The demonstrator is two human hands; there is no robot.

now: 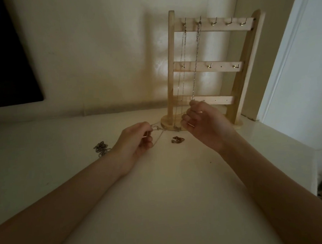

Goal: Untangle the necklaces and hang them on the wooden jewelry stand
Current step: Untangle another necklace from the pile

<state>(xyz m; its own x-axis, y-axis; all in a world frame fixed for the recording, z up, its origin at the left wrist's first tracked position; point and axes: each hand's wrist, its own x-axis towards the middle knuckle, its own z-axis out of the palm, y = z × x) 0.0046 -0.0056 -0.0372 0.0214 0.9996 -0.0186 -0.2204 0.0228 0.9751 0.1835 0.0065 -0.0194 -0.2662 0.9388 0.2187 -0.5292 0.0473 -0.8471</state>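
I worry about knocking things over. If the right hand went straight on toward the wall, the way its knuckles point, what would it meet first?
Probably the wooden jewelry stand: the right hand is just in front of its lowest bar, its fingers holding a thin chain. Depth is hard to judge here.

Two necklaces [183, 51] on stand [209, 63]

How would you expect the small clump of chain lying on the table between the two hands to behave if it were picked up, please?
The clump of chain would probably be floppy and light: it lies bunched in a small heap. It might unravel or snag when lifted, like the thin chain stretched between the left hand and right hand. It seems unlikely to roll.
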